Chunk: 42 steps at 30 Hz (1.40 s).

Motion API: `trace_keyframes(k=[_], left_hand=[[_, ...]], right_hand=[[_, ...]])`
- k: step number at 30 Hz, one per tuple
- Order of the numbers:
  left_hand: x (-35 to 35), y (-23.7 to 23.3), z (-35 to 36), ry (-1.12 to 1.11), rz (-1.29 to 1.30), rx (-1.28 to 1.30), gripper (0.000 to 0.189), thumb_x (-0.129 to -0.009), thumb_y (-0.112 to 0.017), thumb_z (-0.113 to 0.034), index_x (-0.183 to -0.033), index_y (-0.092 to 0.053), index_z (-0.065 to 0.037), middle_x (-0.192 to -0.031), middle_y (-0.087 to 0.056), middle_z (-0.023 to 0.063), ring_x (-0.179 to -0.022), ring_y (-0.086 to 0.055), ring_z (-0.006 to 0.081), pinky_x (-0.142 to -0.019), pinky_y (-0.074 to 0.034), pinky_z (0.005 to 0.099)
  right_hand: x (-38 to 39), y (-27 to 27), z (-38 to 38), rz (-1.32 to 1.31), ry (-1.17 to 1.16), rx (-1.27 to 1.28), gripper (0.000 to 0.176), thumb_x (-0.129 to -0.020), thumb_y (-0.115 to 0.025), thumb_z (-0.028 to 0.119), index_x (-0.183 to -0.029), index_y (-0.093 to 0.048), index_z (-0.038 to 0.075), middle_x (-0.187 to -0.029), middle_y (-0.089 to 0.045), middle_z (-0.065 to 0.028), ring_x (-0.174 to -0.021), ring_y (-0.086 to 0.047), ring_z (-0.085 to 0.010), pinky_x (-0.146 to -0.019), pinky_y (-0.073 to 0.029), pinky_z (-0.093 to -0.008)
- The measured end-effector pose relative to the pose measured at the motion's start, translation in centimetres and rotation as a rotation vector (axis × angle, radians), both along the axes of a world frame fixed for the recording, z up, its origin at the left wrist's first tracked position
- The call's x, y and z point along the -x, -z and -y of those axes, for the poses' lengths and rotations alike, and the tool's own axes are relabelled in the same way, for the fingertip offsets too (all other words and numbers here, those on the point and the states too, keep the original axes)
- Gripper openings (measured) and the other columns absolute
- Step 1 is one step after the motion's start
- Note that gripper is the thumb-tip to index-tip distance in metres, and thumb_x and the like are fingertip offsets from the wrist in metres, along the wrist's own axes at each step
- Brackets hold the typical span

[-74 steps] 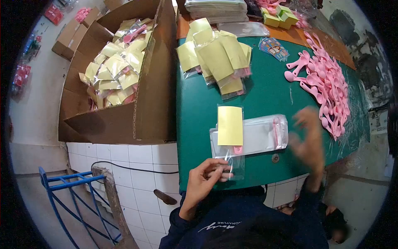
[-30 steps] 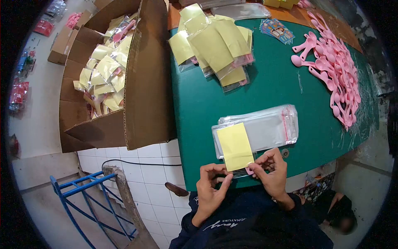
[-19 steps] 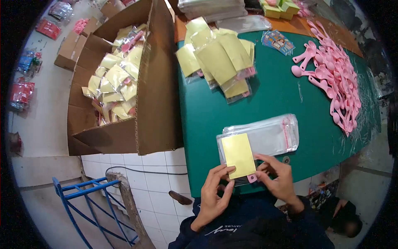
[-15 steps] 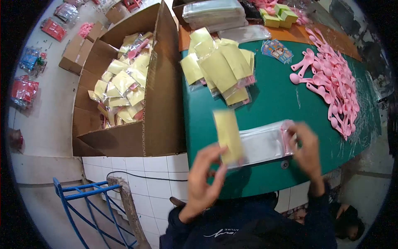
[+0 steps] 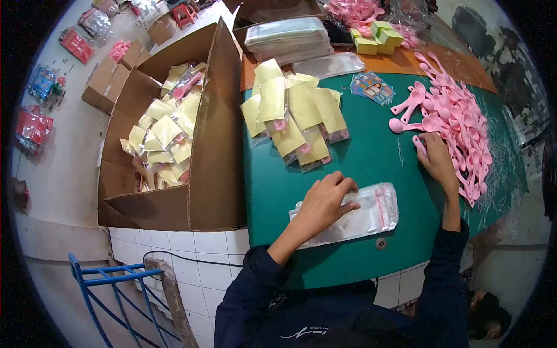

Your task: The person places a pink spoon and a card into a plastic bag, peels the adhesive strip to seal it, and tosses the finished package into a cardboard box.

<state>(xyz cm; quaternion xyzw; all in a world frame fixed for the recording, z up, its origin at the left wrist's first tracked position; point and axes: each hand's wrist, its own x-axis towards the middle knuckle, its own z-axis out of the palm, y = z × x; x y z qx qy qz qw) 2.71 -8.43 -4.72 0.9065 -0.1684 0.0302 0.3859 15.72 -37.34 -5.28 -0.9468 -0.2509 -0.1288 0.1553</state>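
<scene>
Over the left part of the stack of clear plastic sleeves (image 5: 371,211) is my left hand (image 5: 326,200), fingers apart and curved, holding nothing. My right hand (image 5: 436,158) is at the left edge of the heap of pink spoons (image 5: 464,124), its fingers closed on one pink spoon (image 5: 419,145). Yellow-backed packets in clear sleeves (image 5: 304,107) lie piled at the table's left side, with pink ends showing in some. Small printed cards (image 5: 372,88) are fanned out between the packets and the spoons.
A large open cardboard box (image 5: 217,139) with many yellow packets stands left of the green table (image 5: 348,156). More clear sleeves (image 5: 287,37) and yellow-green boxes (image 5: 386,36) lie at the back. A blue metal frame (image 5: 113,271) is at lower left.
The yellow packet has left my left hand, and another lies on top of the pile. My right hand has moved from the sleeves to the spoons and taken hold of one. The camera view has shifted slightly.
</scene>
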Motion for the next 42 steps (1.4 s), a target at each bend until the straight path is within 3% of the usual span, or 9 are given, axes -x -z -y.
trace_keyframes(k=[5,9,10,13,17,21,25,31,42], left_hand=[[-0.4,0.6,-0.3,0.062,-0.066,0.159,0.018,-0.074,-0.068,-0.011,-0.089,-0.059,-0.004,-0.077,-0.054,0.0098,-0.072,-0.058,0.0248,-0.063,-0.048,0.0344],[-0.4,0.4,-0.3,0.045,-0.058,0.186,0.015,-0.076,-0.065,-0.008,-0.089,-0.059,-0.004,-0.078,-0.057,0.0102,-0.072,-0.059,0.0251,-0.063,-0.048,0.034],[-0.4,0.3,-0.4,0.04,-0.055,0.198,0.014,-0.076,-0.065,-0.007,-0.088,-0.059,-0.004,-0.079,-0.058,0.0104,-0.072,-0.059,0.0255,-0.064,-0.048,0.0342],[-0.6,-0.1,-0.7,0.092,0.023,0.148,0.013,-0.077,-0.063,-0.006,-0.089,-0.059,-0.004,-0.082,-0.059,0.0109,-0.075,-0.06,0.0266,-0.066,-0.049,0.0351],[-0.5,-0.8,-0.9,0.098,-0.069,0.2,0.011,-0.077,-0.061,-0.004,-0.088,-0.058,-0.002,-0.084,-0.061,0.0114,-0.079,-0.062,0.0253,-0.071,-0.049,0.0335],[-0.4,-1.3,-1.2,0.109,-0.136,0.413,0.01,-0.079,-0.059,-0.003,-0.087,-0.053,0.0,-0.088,-0.063,0.0124,-0.086,-0.062,0.0204,-0.075,-0.05,0.0315],[-0.2,-0.2,-1.3,0.09,-0.459,0.892,0.015,-0.083,-0.059,-0.005,-0.091,-0.046,-0.002,-0.087,-0.066,0.0132,-0.081,-0.064,0.0166,-0.072,-0.051,0.0284],[-0.6,-0.9,-1.6,-0.014,-0.639,0.944,0.025,-0.084,-0.062,-0.007,-0.1,-0.042,-0.003,-0.088,-0.067,0.013,-0.082,-0.064,0.0151,-0.068,-0.051,0.0248],[-0.5,-0.5,-1.2,-0.038,-0.676,1.009,0.034,-0.087,-0.06,-0.01,-0.117,-0.047,-0.002,-0.095,-0.066,0.0091,-0.09,-0.062,0.0136,-0.071,-0.05,0.0248]], right_hand=[[0.3,-2.1,-1.5,-0.02,0.069,-0.056,0.027,-0.076,-0.057,0.007,-0.101,-0.049,-0.001,-0.095,-0.048,-0.0186,-0.087,-0.052,-0.0358,-0.073,-0.042,-0.0405],[1.5,-3.8,-3.3,0.124,0.145,-0.375,0.021,-0.082,-0.057,0.009,-0.101,-0.051,0.001,-0.077,-0.05,-0.0111,-0.066,-0.051,-0.022,-0.061,-0.042,-0.0336],[1.7,-3.5,-3.7,0.083,0.087,-0.578,0.018,-0.084,-0.057,0.007,-0.101,-0.052,0.003,-0.073,-0.05,-0.004,-0.061,-0.047,-0.0118,-0.055,-0.04,-0.027],[3.6,-4.5,-5.5,-0.271,-0.031,-0.985,0.018,-0.083,-0.057,0.005,-0.101,-0.053,0.005,-0.076,-0.049,0.0001,-0.065,-0.047,-0.0061,-0.055,-0.039,-0.0207],[4.8,-4.0,-6.8,-0.584,-0.184,-0.84,0.021,-0.081,-0.061,0.007,-0.099,-0.053,0.005,-0.077,-0.049,0.001,-0.067,-0.049,-0.0053,-0.057,-0.041,-0.0194],[4.9,-3.9,-7.3,-0.533,-0.272,-0.541,0.021,-0.08,-0.063,0.01,-0.097,-0.053,0.002,-0.077,-0.053,-0.0024,-0.067,-0.053,-0.0068,-0.055,-0.043,-0.0224],[5.1,-4.3,-7.3,-0.54,-0.27,-0.693,0.015,-0.085,-0.057,0.011,-0.098,-0.053,0.003,-0.076,-0.054,-0.0027,-0.065,-0.054,-0.0089,-0.057,-0.043,-0.0219],[5.7,-4.4,-7.4,-0.416,-0.192,-1.004,0.016,-0.092,-0.05,0.015,-0.103,-0.052,0.004,-0.079,-0.053,-0.0019,-0.064,-0.052,-0.0067,-0.054,-0.04,-0.02],[6.7,-4.4,-8.4,-0.56,-0.231,-1.001,0.019,-0.087,-0.056,0.009,-0.104,-0.049,0.002,-0.08,-0.053,-0.0032,-0.069,-0.057,-0.009,-0.061,-0.048,-0.0214]])
